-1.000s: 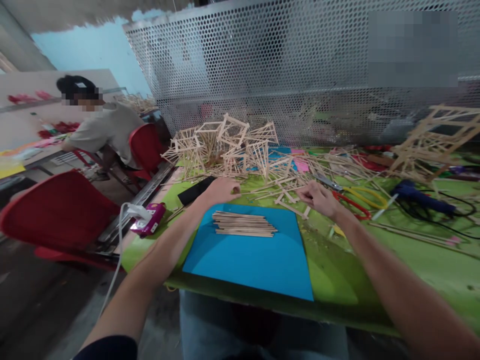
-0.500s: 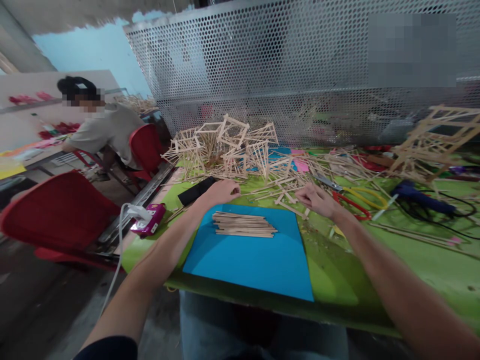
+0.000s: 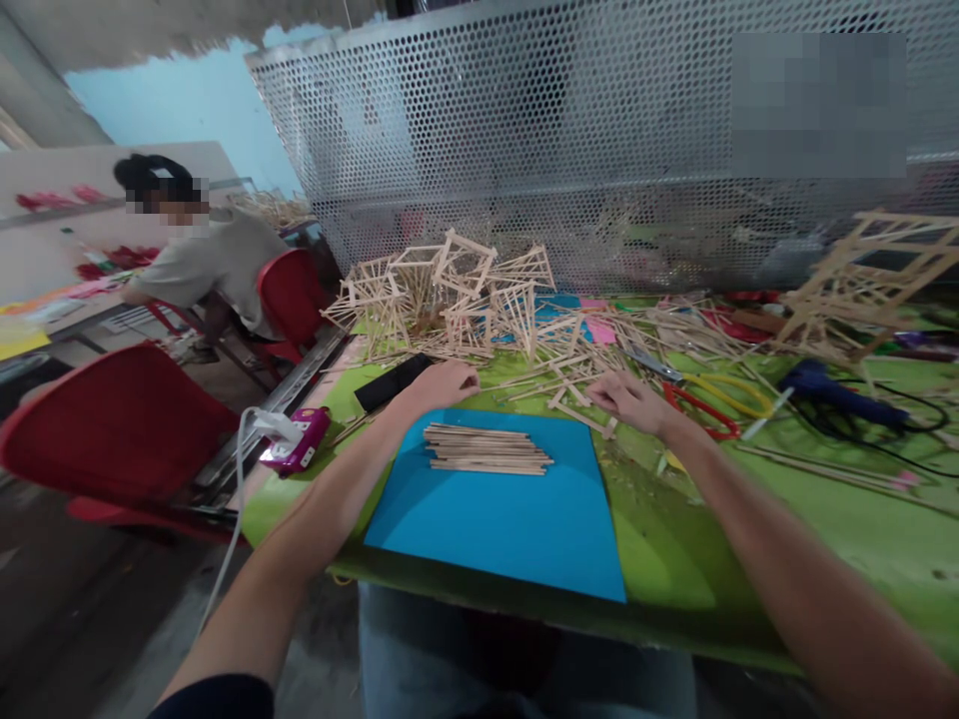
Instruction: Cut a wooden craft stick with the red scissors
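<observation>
My left hand (image 3: 444, 383) rests on the green table (image 3: 824, 539) at the far edge of a blue sheet (image 3: 501, 509). Its fingers are curled beside loose wooden sticks (image 3: 558, 384), and what they grip is too small to see. My right hand (image 3: 633, 401) lies to the right of the sheet with its fingertips pinched among those same sticks. A neat bundle of sticks (image 3: 486, 449) lies on the blue sheet, between and just in front of both hands.
Glued stick frames (image 3: 450, 290) are heaped behind the hands, with a larger frame (image 3: 869, 285) at the far right. Red and yellow scissors (image 3: 715, 404), a blue glue gun (image 3: 839, 394), a black phone (image 3: 391, 381), a power strip (image 3: 296, 439), red chairs (image 3: 112, 419) and a seated person (image 3: 210, 260) surround them.
My right hand has slid slightly to the left among the loose sticks. My left hand has barely moved.
</observation>
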### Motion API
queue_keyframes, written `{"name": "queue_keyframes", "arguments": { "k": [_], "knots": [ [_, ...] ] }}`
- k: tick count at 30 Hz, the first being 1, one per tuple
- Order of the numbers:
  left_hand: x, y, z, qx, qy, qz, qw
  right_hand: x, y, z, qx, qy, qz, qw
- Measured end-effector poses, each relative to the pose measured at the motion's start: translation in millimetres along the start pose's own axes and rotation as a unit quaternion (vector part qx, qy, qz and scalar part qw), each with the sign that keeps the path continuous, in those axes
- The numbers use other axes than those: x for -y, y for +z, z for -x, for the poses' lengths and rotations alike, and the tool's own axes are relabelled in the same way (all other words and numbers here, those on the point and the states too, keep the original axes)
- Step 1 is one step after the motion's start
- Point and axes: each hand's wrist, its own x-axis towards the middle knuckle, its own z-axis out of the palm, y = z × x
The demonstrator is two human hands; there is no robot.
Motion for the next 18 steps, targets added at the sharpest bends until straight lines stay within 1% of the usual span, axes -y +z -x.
{"name": "queue_keyframes", "arguments": {
  "k": [18],
  "knots": [
    [-3.0, -1.9, 1.2, -0.002, -0.001, 0.002, 1.0, 7.9, 2.0, -1.6, 0.002, 0.016, -0.001, 1.0]
  ]
}}
